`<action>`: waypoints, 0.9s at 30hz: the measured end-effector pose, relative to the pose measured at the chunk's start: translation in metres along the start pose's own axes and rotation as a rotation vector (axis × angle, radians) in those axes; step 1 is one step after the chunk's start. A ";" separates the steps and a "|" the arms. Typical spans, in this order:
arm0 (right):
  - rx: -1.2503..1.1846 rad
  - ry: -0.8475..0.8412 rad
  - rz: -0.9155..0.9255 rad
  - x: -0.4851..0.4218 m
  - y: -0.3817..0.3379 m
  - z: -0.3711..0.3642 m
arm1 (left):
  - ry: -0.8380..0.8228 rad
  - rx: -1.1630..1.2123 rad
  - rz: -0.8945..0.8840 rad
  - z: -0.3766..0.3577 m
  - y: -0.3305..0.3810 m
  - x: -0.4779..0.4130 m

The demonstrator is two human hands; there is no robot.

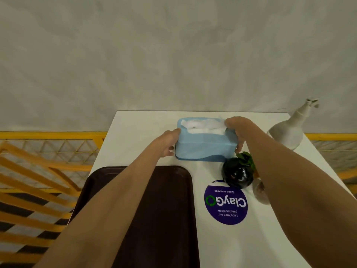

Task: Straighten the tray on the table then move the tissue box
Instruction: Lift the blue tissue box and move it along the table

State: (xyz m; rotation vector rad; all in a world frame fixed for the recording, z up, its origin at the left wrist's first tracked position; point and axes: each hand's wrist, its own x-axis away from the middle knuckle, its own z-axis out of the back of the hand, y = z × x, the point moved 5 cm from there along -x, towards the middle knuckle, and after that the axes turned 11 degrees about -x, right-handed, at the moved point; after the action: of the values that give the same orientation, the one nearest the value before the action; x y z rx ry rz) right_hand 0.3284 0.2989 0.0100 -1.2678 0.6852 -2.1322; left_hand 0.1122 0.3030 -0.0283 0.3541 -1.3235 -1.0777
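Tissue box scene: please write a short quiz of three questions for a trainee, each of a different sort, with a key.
1. True or false: both hands touch the blue tissue box.
2. What stands just right of the brown tray? A) round purple sticker B) white spray bottle C) yellow railing
3. Fill in: the black pot with green leaves stands near the box's ___ front corner.

Key:
1. True: left hand and right hand hold its two ends.
2. A, the sticker on the white table.
3. right
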 end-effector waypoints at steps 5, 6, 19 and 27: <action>-0.096 -0.052 -0.127 -0.002 0.007 -0.006 | 0.022 -0.017 0.013 0.000 -0.003 0.001; -0.068 -0.043 -0.138 -0.002 0.005 -0.009 | 0.028 -0.009 0.008 0.001 -0.004 0.003; -0.110 -0.141 0.156 0.030 -0.090 -0.090 | 0.268 0.217 -0.137 0.122 -0.004 0.014; -0.180 -0.235 0.264 0.025 -0.120 -0.177 | 0.388 0.189 -0.087 0.211 -0.018 -0.014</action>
State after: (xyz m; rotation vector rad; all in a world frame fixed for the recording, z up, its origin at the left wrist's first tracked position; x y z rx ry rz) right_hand 0.1355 0.3919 0.0308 -1.4081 0.9020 -1.7083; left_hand -0.0825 0.3788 0.0086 0.7301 -1.0695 -0.9010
